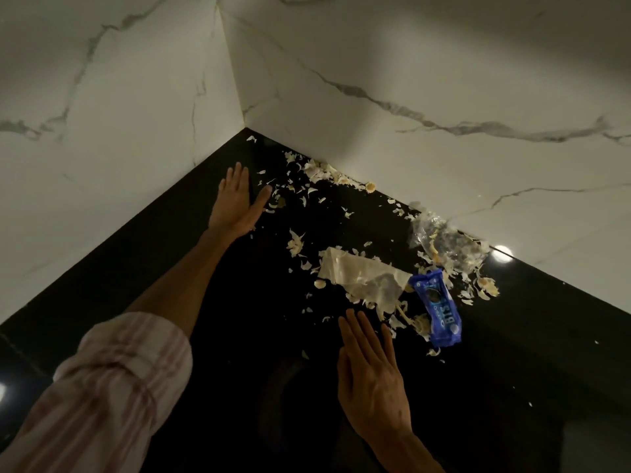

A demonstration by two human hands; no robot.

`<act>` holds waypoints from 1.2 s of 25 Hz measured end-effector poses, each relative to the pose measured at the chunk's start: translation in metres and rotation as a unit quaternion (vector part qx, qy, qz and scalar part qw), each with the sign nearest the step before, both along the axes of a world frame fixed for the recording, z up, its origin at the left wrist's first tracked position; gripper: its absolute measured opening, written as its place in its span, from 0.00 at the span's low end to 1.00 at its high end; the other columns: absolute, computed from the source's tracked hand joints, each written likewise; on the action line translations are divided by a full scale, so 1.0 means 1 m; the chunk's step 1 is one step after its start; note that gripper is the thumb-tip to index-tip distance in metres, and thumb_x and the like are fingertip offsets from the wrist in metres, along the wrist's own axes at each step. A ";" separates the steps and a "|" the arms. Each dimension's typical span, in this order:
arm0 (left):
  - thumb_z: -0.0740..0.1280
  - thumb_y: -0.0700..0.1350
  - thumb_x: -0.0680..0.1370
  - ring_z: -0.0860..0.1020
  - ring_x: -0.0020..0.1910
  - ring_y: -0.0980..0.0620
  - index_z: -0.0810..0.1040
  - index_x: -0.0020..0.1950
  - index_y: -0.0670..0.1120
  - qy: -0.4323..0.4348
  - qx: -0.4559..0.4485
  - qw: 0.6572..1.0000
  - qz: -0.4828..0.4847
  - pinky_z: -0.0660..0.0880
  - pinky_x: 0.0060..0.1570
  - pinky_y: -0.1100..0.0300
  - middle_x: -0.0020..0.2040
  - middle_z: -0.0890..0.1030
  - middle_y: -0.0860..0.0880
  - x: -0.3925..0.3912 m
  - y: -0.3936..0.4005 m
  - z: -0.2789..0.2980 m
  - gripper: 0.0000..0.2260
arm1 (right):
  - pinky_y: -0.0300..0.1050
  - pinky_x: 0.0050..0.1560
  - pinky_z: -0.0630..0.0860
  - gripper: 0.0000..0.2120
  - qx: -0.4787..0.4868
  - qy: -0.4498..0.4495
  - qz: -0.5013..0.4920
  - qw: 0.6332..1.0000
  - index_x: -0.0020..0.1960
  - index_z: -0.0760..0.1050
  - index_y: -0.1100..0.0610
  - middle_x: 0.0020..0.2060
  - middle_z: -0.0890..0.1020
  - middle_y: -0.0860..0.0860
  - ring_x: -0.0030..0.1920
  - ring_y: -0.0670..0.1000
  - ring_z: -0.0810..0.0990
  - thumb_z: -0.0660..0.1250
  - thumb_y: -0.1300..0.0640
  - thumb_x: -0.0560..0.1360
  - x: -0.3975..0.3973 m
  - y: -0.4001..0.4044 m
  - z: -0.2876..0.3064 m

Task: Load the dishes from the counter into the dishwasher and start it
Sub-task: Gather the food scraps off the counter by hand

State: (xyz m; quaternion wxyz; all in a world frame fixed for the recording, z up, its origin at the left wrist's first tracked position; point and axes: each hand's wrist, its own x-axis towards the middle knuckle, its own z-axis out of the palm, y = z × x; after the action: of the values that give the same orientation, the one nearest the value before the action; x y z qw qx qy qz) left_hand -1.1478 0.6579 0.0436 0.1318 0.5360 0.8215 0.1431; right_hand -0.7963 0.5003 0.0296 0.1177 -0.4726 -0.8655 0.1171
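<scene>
Black counter (211,336): no dishes or dishwasher visible; loading apparently undone. Left hand (239,203), 11 o'clock, flat, released. Right hand (370,367), 5 o'clock, flat, released. Garlic peels (296,243), Oreo wrapper (437,307), 3 o'clock.

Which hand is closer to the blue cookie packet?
The right hand. Its fingertips lie just left of the blue cookie packet, not touching. The left hand is flat on the counter, far off near the corner.

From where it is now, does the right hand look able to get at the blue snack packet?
Probably yes: the right hand lies open just beside the blue snack packet, with only loose peels between them.
</scene>
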 end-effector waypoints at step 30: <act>0.45 0.62 0.81 0.45 0.78 0.59 0.50 0.80 0.50 -0.183 0.056 0.964 -0.186 0.52 0.77 0.50 0.80 0.48 0.54 0.169 -0.070 0.007 0.30 | 0.46 0.77 0.48 0.24 -0.034 0.053 0.001 0.998 0.75 0.65 0.52 0.75 0.63 0.46 0.77 0.44 0.55 0.48 0.45 0.83 0.001 0.001 -0.001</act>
State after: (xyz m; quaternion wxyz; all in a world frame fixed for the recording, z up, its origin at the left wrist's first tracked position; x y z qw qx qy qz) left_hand -0.9787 0.5876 0.0509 0.2740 0.6504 0.6601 0.2573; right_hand -0.7948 0.5014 0.0288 0.1471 -0.4683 -0.8543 0.1711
